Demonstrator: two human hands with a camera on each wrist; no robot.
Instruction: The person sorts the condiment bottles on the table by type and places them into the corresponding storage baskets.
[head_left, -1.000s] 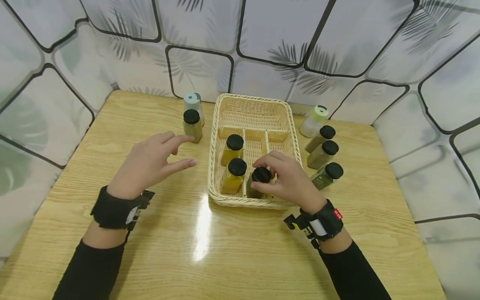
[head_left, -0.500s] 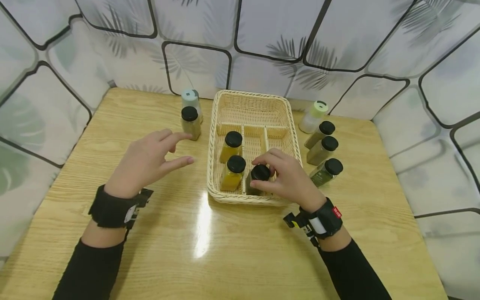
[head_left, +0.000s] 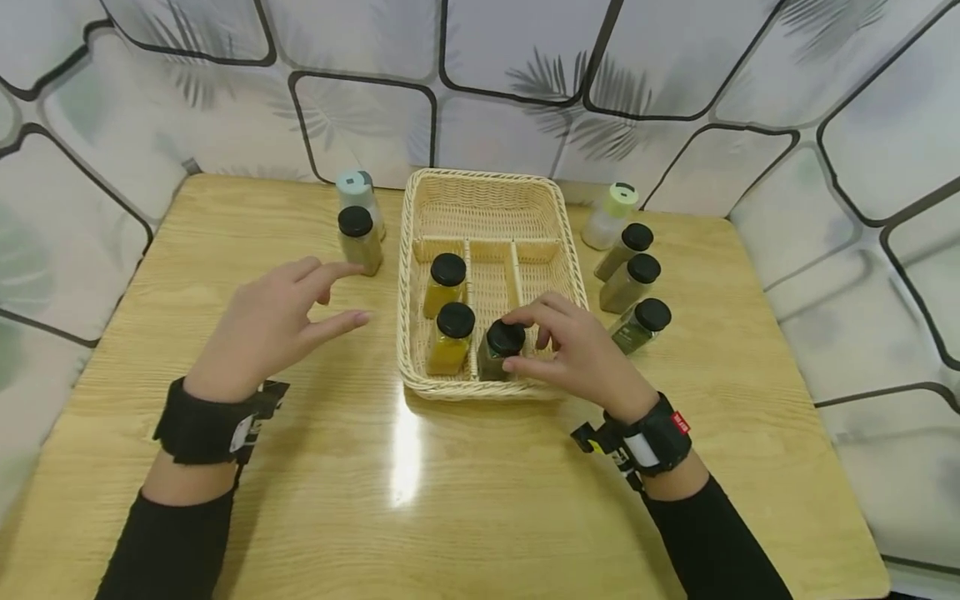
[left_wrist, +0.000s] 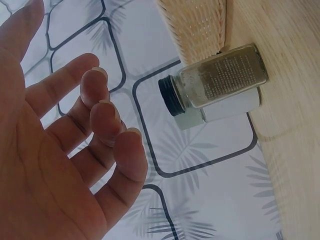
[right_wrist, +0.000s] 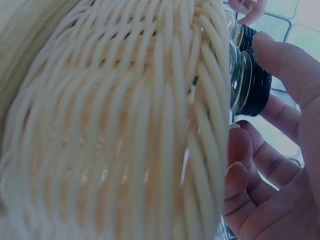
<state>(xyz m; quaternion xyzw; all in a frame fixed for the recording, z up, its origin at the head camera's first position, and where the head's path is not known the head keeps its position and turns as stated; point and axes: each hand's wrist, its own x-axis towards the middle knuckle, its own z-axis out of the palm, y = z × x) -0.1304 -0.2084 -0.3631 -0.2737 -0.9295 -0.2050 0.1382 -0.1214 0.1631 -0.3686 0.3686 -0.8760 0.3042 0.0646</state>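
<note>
My right hand (head_left: 577, 354) is over the front of the divided wicker basket (head_left: 566, 212), thumb and index fingertip at the near edge of a black lid. That lid tops a dark spice jar (head_left: 492, 358) upright in the front middle compartment. In the right wrist view the thumb (right_wrist: 280, 55) lies along the lid and the fingers spread loosely beside it. To the jar's left, two yellow spice jars (head_left: 447, 354) share the left compartment. My left hand (head_left: 270, 321) hovers left of the basket, holding nothing, near a greenish-brown spice jar (left_wrist: 230, 75).
Behind the brownish jar at left is a blue-topped shaker (head_left: 355, 187). Right of the basket stand a green-topped shaker (head_left: 606, 223) and three black-lidded spice jars (head_left: 628, 283) in a row. A patterned curtain (head_left: 510, 50) borders the table's back and sides.
The head view has shifted slightly, moving the scene left and up. My right hand has slid rightward relative to the dark jar, its fingertips loosening from the lid. The jar stays in its compartment.
</note>
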